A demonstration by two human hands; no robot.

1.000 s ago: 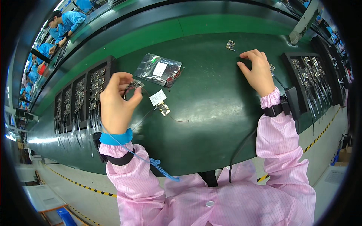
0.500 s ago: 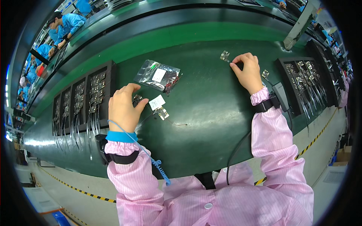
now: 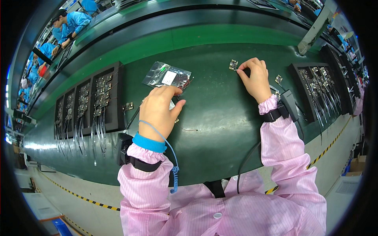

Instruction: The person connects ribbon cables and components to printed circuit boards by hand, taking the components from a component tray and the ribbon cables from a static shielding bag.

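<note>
The person's right hand (image 3: 255,78) has thumb and forefinger pinched together on the near corner of a small circuit board (image 3: 233,64), which is toward the far side of the dark green table (image 3: 220,153); whether the board touches the tabletop is not clear. The left hand (image 3: 159,108) hangs palm down, thumb and forefinger apart, with part of a white label (image 3: 171,104) showing in the gap; one cannot tell whether the hidden fingers touch anything. A thin dark wire (image 3: 190,129) lies to the right of that thumb. Just beyond the left hand lies a clear bag (image 3: 155,72) with reddish and dark contents at its right end. Left of the hand, a loose board (image 3: 128,106) sits beside a black tray (image 3: 118,92) of boards whose flat cables hang over its near edge. Near the right wrist lies another small board (image 3: 278,79), and beyond it stands a second black tray (image 3: 297,76), likewise filled. A blue band (image 3: 149,142) with a coiled cord (image 3: 175,179) circles the left wrist. A co-worker in blue (image 3: 75,24) leans over at upper left.
</note>
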